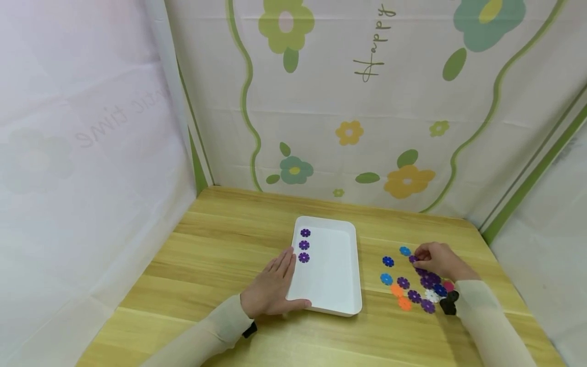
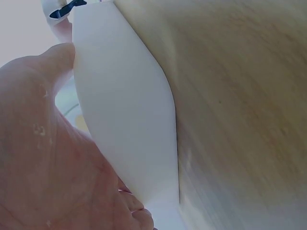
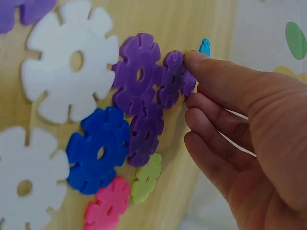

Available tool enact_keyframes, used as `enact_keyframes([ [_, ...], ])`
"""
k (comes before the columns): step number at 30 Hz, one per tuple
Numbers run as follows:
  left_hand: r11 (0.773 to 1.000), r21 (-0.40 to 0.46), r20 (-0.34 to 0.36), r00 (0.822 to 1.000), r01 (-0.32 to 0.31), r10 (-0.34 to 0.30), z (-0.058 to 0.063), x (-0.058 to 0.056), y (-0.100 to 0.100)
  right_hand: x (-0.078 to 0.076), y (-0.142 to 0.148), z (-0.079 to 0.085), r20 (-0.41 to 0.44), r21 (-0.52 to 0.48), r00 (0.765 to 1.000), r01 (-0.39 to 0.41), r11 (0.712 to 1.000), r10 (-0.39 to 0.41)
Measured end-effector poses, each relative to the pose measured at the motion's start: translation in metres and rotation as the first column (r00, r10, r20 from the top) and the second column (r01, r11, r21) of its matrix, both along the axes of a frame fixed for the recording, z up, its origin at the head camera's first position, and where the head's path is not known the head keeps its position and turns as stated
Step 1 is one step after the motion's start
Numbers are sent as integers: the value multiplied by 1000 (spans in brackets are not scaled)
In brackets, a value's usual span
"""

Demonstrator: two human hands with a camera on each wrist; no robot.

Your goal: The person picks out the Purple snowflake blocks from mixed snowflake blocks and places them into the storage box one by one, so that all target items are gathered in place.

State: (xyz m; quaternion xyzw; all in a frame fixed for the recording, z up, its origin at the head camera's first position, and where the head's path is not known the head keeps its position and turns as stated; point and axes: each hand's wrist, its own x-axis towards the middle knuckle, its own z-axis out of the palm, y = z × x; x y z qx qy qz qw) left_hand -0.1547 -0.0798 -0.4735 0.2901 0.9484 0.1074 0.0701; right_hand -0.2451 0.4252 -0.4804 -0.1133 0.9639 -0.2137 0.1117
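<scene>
A white tray point(image 1: 326, 265) lies on the table, with three purple snowflake building discs point(image 1: 304, 245) in a column along its left inner side. My left hand point(image 1: 270, 285) rests against the tray's near left corner, fingers straight along the left rim and thumb along the front edge. The left wrist view shows the tray's outer wall point(image 2: 127, 110) beside the palm. Over at the right, my right hand point(image 1: 441, 260) pinches a purple snowflake disc point(image 3: 189, 83) between thumb and fingers, at the far side of a loose spread of discs. Part of that disc is hidden by the thumb.
Around the right hand lie several discs: light blue point(image 1: 387, 279), dark blue point(image 1: 388, 261), orange point(image 1: 405, 304), white point(image 3: 72, 62), pink point(image 3: 108, 205) and yellow-green point(image 3: 146, 178). Some purple ones point(image 3: 138, 74) overlap. Printed flower curtains point(image 1: 316, 102) stand behind the wooden table point(image 1: 215, 239) and at its sides.
</scene>
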Motion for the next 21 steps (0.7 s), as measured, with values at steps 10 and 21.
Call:
enact_keyframes([
  [10,1000,2,-55,998,8,-8,-16,-4,-2,-7,-4,5,52,-6,998,30,1000,-29],
  [21,1000,1,-36,999,-5,5,-17,-5,-2,-7,-13,30,106,-38,994,-4,999,8],
])
